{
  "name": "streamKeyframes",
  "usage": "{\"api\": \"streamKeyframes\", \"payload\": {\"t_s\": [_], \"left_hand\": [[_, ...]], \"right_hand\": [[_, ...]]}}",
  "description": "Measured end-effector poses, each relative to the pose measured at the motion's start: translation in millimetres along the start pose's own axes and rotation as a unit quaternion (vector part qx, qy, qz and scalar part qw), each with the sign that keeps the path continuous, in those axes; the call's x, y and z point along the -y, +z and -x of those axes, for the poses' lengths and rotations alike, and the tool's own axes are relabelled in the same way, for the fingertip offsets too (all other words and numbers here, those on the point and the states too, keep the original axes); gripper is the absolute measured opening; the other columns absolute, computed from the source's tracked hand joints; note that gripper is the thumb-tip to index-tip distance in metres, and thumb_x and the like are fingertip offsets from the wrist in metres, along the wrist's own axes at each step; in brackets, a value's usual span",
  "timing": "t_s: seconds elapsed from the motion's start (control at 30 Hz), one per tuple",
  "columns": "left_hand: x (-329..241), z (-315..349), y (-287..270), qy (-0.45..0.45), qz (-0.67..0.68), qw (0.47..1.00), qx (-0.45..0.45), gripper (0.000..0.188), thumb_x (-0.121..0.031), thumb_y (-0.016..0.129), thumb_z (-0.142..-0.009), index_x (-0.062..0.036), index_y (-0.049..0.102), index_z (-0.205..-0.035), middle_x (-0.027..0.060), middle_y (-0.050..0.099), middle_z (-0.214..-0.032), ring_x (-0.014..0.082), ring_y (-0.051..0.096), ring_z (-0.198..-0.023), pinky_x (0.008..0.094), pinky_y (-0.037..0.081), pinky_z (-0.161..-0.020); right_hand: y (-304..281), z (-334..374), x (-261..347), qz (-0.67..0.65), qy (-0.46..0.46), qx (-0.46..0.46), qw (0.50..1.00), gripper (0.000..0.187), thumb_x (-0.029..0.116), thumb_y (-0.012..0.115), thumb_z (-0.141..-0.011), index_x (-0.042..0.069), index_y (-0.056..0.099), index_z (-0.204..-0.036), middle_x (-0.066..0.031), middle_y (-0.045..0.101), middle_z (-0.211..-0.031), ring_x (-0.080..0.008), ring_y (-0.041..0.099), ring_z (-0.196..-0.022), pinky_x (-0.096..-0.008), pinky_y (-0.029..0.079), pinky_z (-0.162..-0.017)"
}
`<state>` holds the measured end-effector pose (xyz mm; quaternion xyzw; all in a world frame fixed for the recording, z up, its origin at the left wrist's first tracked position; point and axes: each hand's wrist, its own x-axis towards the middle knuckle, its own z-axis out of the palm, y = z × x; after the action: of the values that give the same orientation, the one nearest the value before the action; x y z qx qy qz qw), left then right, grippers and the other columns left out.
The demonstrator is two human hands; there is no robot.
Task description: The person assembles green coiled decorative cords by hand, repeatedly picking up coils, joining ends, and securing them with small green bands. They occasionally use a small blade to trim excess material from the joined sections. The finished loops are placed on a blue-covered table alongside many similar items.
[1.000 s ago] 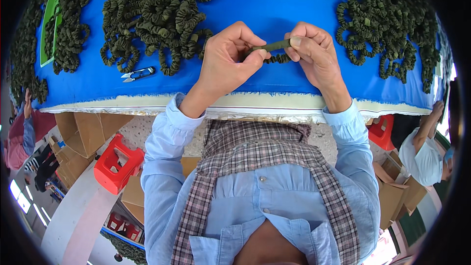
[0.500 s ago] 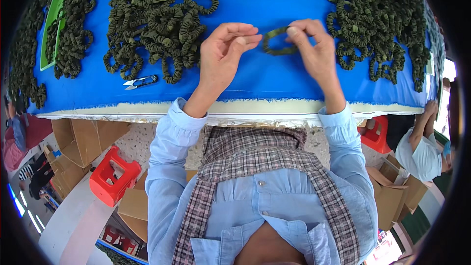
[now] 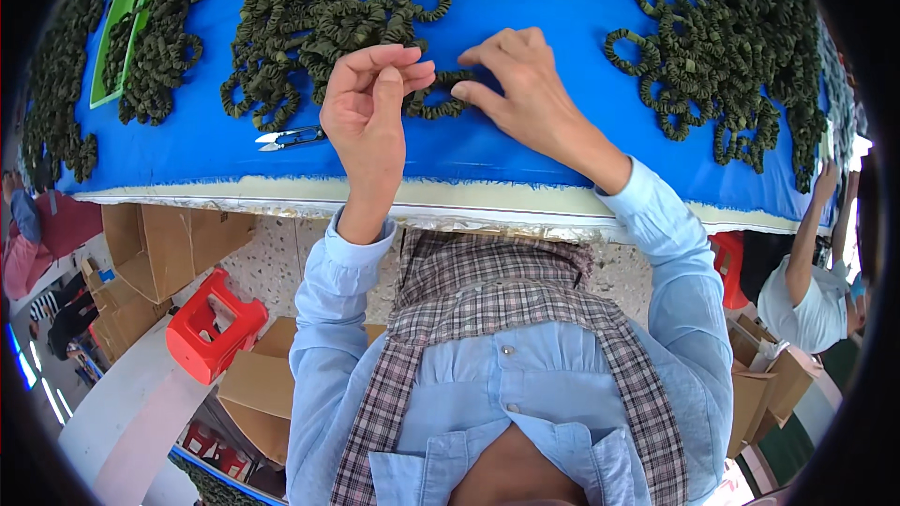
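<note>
A dark green ruched fabric ring, like a scrunchie (image 3: 437, 111), lies on the blue cloth between my hands, partly behind my left fingers. My left hand (image 3: 370, 117) is raised with thumb and fingertips pressed together; anything pinched there is too small or hidden to make out. Reaching in from the right, my right hand (image 3: 525, 94) has its thumb and forefinger parted beside the scrunchie, gripping nothing visible. Beyond my left hand spreads a large scrunchie pile (image 3: 328, 14). Thread snips (image 3: 291, 138) rest by my left wrist, their black handle end partly hidden.
Another scrunchie pile (image 3: 717, 66) stands at the right. A green tray (image 3: 117, 37) sits among more at the far left. Below the table edge are a red stool (image 3: 216, 323) and cardboard boxes (image 3: 178, 248). A co-worker's arm (image 3: 808, 234) shows at the right.
My right hand has let go of the scrunchie it held and moved left, its fingers now apart. An extra scrunchie lies at the right pile's left edge. The view has shifted slightly.
</note>
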<state>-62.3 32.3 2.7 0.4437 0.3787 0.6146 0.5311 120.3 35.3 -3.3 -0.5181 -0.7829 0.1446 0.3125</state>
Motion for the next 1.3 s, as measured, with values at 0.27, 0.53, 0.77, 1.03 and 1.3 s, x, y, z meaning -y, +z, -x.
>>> {"api": "streamKeyframes", "payload": {"t_s": [0.27,0.53,0.77,1.03,1.3], "left_hand": [[5,15,-6,-0.056,-0.221,0.971,0.07,0.021,0.003,0.058,-0.088,0.0018,0.058,-0.109,0.0106,0.065,-0.104,0.0147,0.064,-0.095,0.0258,0.051,-0.085],[2,14,17,-0.188,-0.006,0.974,0.125,0.024,0.002,0.063,-0.086,0.0022,0.058,-0.109,0.0104,0.064,-0.103,0.0176,0.064,-0.094,0.0276,0.052,-0.082],[13,17,27,-0.17,0.083,0.972,0.138,0.026,0.001,0.065,-0.085,0.0023,0.056,-0.11,0.0104,0.063,-0.102,0.0197,0.064,-0.095,0.0286,0.05,-0.086],[17,16,35,-0.187,0.104,0.966,0.144,0.026,0.0,0.065,-0.085,0.0017,0.057,-0.11,0.0115,0.063,-0.103,0.0216,0.064,-0.098,0.0311,0.051,-0.086],[19,17,33,-0.213,0.135,0.955,0.155,0.02,-0.002,0.056,-0.092,0.0009,0.058,-0.112,0.0143,0.063,-0.114,0.0236,0.064,-0.103,0.0365,0.052,-0.09]], "right_hand": [[-19,8,8,-0.12,0.155,0.083,0.977,0.019,0.019,0.067,-0.084,0.002,0.059,-0.086,-0.0089,0.061,-0.08,-0.0221,0.052,-0.077,-0.0351,0.043,-0.07],[-45,38,2,-0.333,0.235,0.037,0.912,0.016,0.013,0.065,-0.088,0.003,0.058,-0.098,-0.0014,0.06,-0.085,-0.0081,0.053,-0.074,-0.0232,0.044,-0.066],[-46,54,-10,-0.371,0.225,0.006,0.901,0.023,0.006,0.065,-0.086,0.005,0.059,-0.109,-0.0006,0.053,-0.095,-0.0066,0.049,-0.08,-0.0212,0.042,-0.068],[-42,56,-19,-0.408,0.242,-0.009,0.881,0.026,0.006,0.063,-0.087,0.004,0.058,-0.113,-0.0005,0.056,-0.095,-0.0055,0.05,-0.082,-0.0204,0.042,-0.071],[-43,55,-18,-0.44,0.278,-0.021,0.854,0.026,0.006,0.061,-0.089,0.001,0.056,-0.113,-0.0013,0.06,-0.093,-0.0061,0.055,-0.083,-0.0202,0.044,-0.073]]}}
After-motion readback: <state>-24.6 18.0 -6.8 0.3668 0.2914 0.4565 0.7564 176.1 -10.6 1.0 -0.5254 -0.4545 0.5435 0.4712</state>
